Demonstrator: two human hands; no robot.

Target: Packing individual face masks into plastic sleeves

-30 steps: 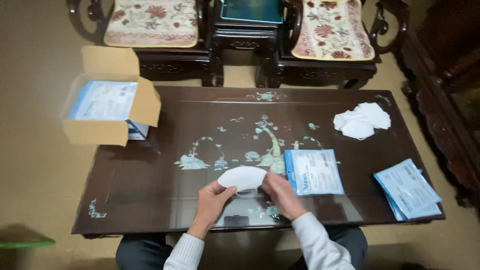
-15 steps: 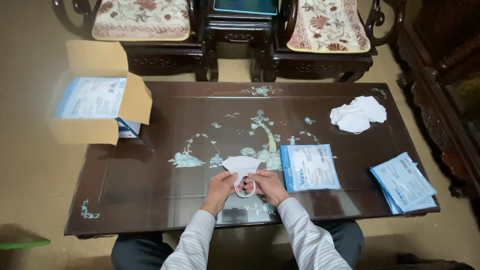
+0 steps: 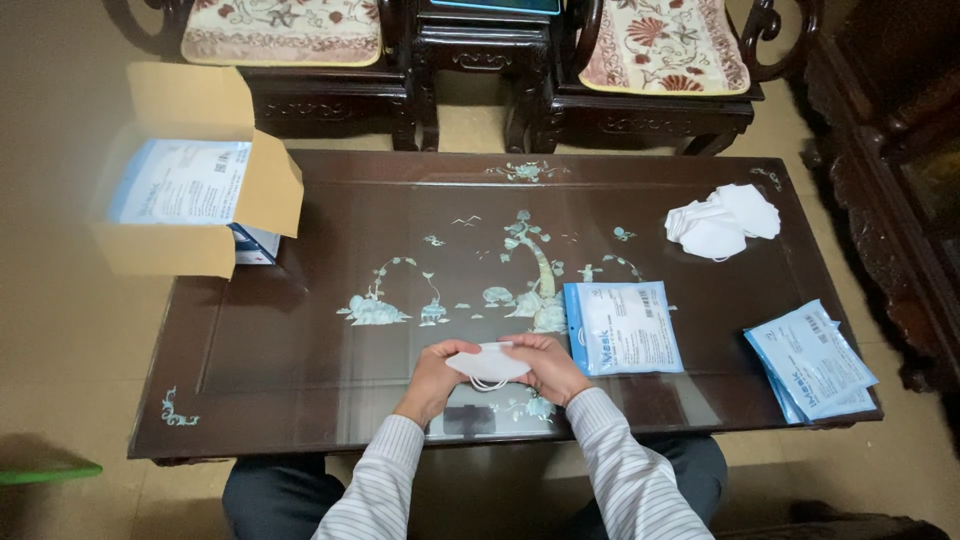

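Note:
A folded white face mask [image 3: 490,362] with thin ear loops is held flat between both hands just above the near part of the dark inlaid table [image 3: 300,330]. My left hand [image 3: 438,372] grips its left end and my right hand [image 3: 548,366] covers its right end. A blue and white mask packet [image 3: 622,326] lies flat on the table just right of my right hand.
A pile of loose white masks [image 3: 722,222] sits at the far right. A stack of blue packets [image 3: 808,362] lies at the near right corner. An open cardboard box [image 3: 190,195] holding packets stands at the far left corner. Carved chairs [image 3: 660,60] stand behind the table.
The mask was spread open and higher between my hands; now it is folded flatter and lowered toward the table. The ear loop hangs less.

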